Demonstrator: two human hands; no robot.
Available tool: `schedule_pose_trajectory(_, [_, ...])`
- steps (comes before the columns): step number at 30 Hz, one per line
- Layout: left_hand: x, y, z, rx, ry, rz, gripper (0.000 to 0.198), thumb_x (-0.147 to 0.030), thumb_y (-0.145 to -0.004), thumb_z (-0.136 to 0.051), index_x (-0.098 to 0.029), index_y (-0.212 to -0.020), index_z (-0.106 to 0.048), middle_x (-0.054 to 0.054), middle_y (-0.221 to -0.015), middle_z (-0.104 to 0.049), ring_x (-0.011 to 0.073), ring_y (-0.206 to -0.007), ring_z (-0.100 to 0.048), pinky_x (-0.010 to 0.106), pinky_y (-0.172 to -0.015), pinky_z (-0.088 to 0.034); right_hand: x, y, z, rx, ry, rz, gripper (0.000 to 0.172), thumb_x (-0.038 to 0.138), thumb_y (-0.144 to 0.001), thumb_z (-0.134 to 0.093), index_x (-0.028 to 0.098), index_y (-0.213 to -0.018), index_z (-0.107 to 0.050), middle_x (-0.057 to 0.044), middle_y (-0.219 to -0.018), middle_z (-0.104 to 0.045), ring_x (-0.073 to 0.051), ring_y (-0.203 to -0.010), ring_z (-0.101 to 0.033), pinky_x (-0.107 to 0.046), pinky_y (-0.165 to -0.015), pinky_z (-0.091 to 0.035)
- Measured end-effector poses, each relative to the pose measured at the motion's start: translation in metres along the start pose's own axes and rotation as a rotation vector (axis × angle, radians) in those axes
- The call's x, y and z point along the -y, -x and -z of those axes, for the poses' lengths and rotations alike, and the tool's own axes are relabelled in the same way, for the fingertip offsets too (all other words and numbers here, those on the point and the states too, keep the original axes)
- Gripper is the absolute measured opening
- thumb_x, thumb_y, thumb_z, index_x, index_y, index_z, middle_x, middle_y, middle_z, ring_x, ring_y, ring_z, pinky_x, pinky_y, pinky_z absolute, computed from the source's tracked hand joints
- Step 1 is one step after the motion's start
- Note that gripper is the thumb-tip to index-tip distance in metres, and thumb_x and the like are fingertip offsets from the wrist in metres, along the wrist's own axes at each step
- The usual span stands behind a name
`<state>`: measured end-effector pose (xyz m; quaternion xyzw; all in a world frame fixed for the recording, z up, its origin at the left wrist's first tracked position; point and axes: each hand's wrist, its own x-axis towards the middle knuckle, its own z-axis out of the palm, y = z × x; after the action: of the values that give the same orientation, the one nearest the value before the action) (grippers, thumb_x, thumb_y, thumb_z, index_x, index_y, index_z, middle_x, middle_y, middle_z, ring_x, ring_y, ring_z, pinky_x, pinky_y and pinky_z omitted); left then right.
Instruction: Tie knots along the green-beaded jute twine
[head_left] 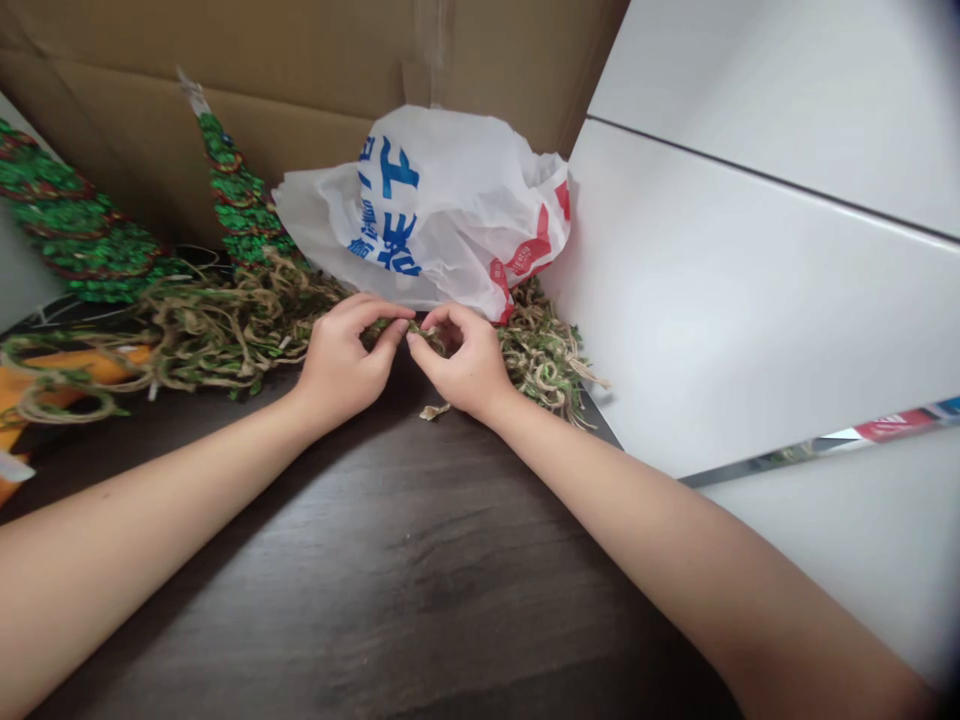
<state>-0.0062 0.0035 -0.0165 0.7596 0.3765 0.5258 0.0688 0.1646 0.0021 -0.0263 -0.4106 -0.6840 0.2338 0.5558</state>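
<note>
My left hand (349, 360) and my right hand (457, 365) meet at the fingertips over a dark wood table (315, 570). Both pinch a small tangle of jute twine with green leaves (424, 335). Longer lengths of the same leafy twine (232, 330) spread to the left of my hands, and another heap (544, 355) lies to the right. A small tan scrap (435, 411) rests on the table just below my right fingers. A crumpled white plastic bag (435, 210) with blue and red print sits directly behind my hands.
Green sequinned cone shapes (240, 195) (71, 215) lean at the back left against a cardboard box wall (225, 90). An orange item (67, 375) lies under twine at the far left. White panels (750, 290) rise along the right.
</note>
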Motion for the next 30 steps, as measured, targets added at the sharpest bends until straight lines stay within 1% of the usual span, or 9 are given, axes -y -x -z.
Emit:
schedule_pose_trajectory(5, [-0.0030,0.0002,0.0010,0.031,0.008,0.015,0.017,-0.026,-0.097,-0.065,-0.023,-0.099,-0.082,0.006,-0.101,-0.081,0.0245,-0.097,-0.076,0.041,-0.091,-0.061,-0.0012,0.0019,-0.0005,-0.013,-0.039,0.004,0.009,0.025,-0.080,-0.070,0.024,-0.084,-0.061,0.003,-0.077,-0.065,-0.015,-0.073,-0.059,-0.031,-0.073,-0.052])
schedule_pose_trajectory(9, [-0.0026,0.0003,0.0017,0.021,-0.015,0.019,0.018,-0.026,-0.098,-0.063,-0.023,-0.099,-0.081,0.006,-0.099,-0.080,0.0246,-0.096,-0.075,0.041,-0.091,-0.060,-0.0004,0.0029,0.0000,-0.079,-0.016,0.013,0.007,0.023,-0.077,-0.067,0.024,-0.080,-0.061,0.004,-0.073,-0.062,-0.014,-0.069,-0.056,-0.031,-0.071,-0.050])
schedule_pose_trajectory(13, [-0.0005,0.0000,0.0017,0.030,-0.050,0.057,0.018,-0.026,-0.098,-0.061,-0.023,-0.099,-0.079,0.007,-0.100,-0.079,0.0259,-0.098,-0.074,0.042,-0.093,-0.059,0.0001,0.0027,0.0003,-0.082,-0.008,0.032,0.006,0.023,-0.077,-0.065,0.024,-0.081,-0.061,0.004,-0.073,-0.062,-0.015,-0.069,-0.055,-0.031,-0.070,-0.051])
schedule_pose_trajectory(16, [-0.0023,-0.0006,0.0020,0.083,-0.063,0.049,0.020,-0.030,-0.099,-0.060,-0.022,-0.104,-0.078,0.009,-0.106,-0.079,0.0285,-0.105,-0.074,0.045,-0.098,-0.058,-0.0006,0.0030,0.0004,-0.055,0.007,0.037,0.006,0.022,-0.078,-0.065,0.024,-0.082,-0.061,0.003,-0.075,-0.064,-0.015,-0.071,-0.057,-0.032,-0.072,-0.052])
schedule_pose_trajectory(19, [-0.0059,-0.0016,0.0026,0.191,-0.057,0.034,0.025,-0.036,-0.100,-0.058,-0.022,-0.107,-0.077,0.011,-0.114,-0.080,0.0302,-0.110,-0.075,0.047,-0.103,-0.056,-0.0028,0.0035,0.0001,-0.012,0.021,0.038,0.006,0.024,-0.081,-0.067,0.025,-0.082,-0.061,0.002,-0.078,-0.067,-0.016,-0.075,-0.062,-0.032,-0.075,-0.054])
schedule_pose_trajectory(22, [-0.0074,-0.0029,0.0032,0.253,-0.094,0.114,0.026,-0.037,-0.101,-0.056,-0.022,-0.103,-0.077,0.009,-0.104,-0.082,0.0296,-0.100,-0.076,0.048,-0.100,-0.055,-0.0059,0.0034,-0.0011,-0.002,-0.002,0.014,0.012,0.027,-0.084,-0.069,0.024,-0.094,-0.064,0.001,-0.085,-0.072,-0.017,-0.080,-0.067,-0.032,-0.079,-0.056])
schedule_pose_trajectory(25, [-0.0067,-0.0038,0.0036,0.197,-0.142,0.229,0.024,-0.035,-0.100,-0.055,-0.022,-0.102,-0.075,0.008,-0.101,-0.082,0.0290,-0.097,-0.076,0.047,-0.100,-0.054,-0.0076,0.0024,-0.0016,0.013,-0.027,-0.061,0.028,0.032,-0.088,-0.072,0.023,-0.114,-0.065,0.002,-0.084,-0.073,-0.017,-0.075,-0.068,-0.033,-0.078,-0.056])
schedule_pose_trajectory(28, [-0.0067,-0.0046,0.0035,0.127,-0.165,0.316,0.023,-0.035,-0.101,-0.054,-0.022,-0.102,-0.072,0.008,-0.105,-0.081,0.0288,-0.101,-0.074,0.046,-0.101,-0.054,-0.0065,0.0008,0.0003,0.080,0.071,-0.068,0.011,0.031,-0.097,-0.063,0.022,-0.102,-0.066,0.000,-0.080,-0.072,-0.018,-0.074,-0.068,-0.034,-0.079,-0.055])
schedule_pose_trajectory(30, [-0.0069,-0.0052,0.0032,0.107,-0.182,0.357,0.021,-0.036,-0.100,-0.055,-0.022,-0.101,-0.071,0.008,-0.104,-0.080,0.0292,-0.102,-0.074,0.047,-0.102,-0.053,-0.0056,-0.0004,0.0020,0.102,0.144,-0.025,0.015,0.030,-0.101,-0.057,0.023,-0.092,-0.066,-0.002,-0.085,-0.075,-0.019,-0.081,-0.070,-0.035,-0.083,-0.055])
